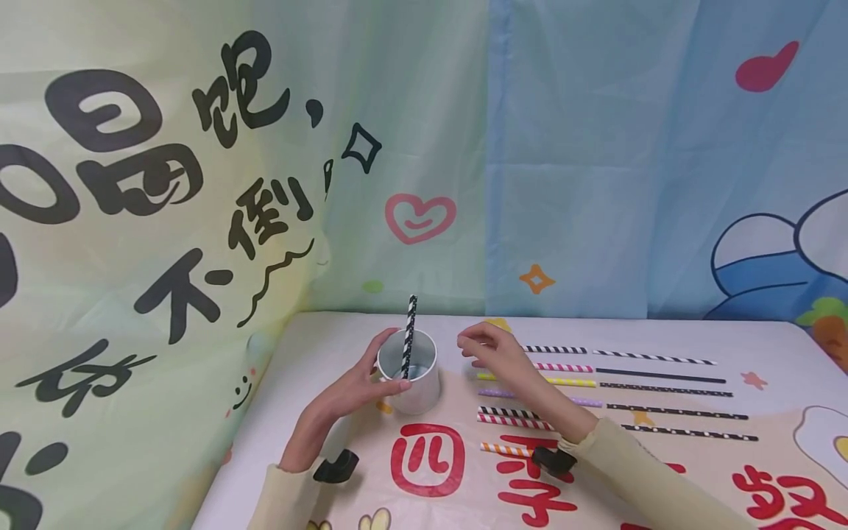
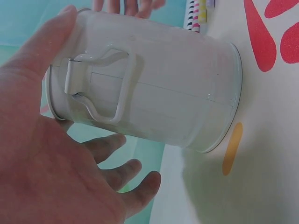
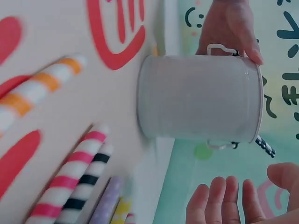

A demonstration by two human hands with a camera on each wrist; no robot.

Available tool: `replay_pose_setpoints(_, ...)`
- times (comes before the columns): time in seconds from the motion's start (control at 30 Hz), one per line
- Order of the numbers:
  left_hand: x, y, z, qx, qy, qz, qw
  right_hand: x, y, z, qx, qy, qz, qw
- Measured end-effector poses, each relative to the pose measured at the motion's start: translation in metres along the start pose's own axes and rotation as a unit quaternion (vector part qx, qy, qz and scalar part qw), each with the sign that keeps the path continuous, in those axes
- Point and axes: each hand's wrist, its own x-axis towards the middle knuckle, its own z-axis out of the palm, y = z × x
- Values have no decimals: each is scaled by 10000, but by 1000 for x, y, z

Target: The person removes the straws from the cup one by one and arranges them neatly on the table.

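Observation:
A white metal pail [image 1: 417, 394] with small side handles [image 2: 127, 86] stands upright on the table. My left hand [image 1: 354, 384] grips it at the rim, thumb at the near side and index finger round the far side, while the other fingers [image 2: 140, 186] spread loosely beside the wall. One black paper straw with white marks [image 1: 410, 331] leans inside the pail, its top sticking out above the rim. To the right of the pail, my right hand [image 1: 500, 357] hovers above the table with loosely bent fingers and nothing in them.
Several patterned paper straws lie in two columns at the right: colourful ones, such as a yellow straw [image 1: 570, 381] and an orange-striped straw [image 1: 506, 449], and mostly black ones, such as a plain black straw [image 1: 662, 375]. A printed cloth curtain [image 1: 424, 147] hangs behind the table.

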Motion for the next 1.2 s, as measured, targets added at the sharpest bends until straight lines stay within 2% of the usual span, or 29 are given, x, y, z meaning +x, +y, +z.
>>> replay_pose_setpoints(0.13, -1, 0, 0, -44, -23, -8, 10000, 12, -9, 13, 90, 33, 121, 9999)
replay_pose_setpoints(0.4, -2, 1, 1, -130, 22, -18, 9999, 29, -28, 32, -103, -17, -294, 9995)
replay_pose_setpoints(0.6, -3, 1, 1, -109, 40, -50, 9999, 37, -30, 44, 65, -196, -471, 9987)
replay_pose_setpoints(0.87, -3, -1, 2, -46, 61, -74, 9999, 46, -27, 50, 119, -309, -347, 9989)
replay_pose_setpoints(1.2, -1, 1, 1, 22, 87, -16, 10000, 52, -30, 50, -107, -294, -257, 9992)
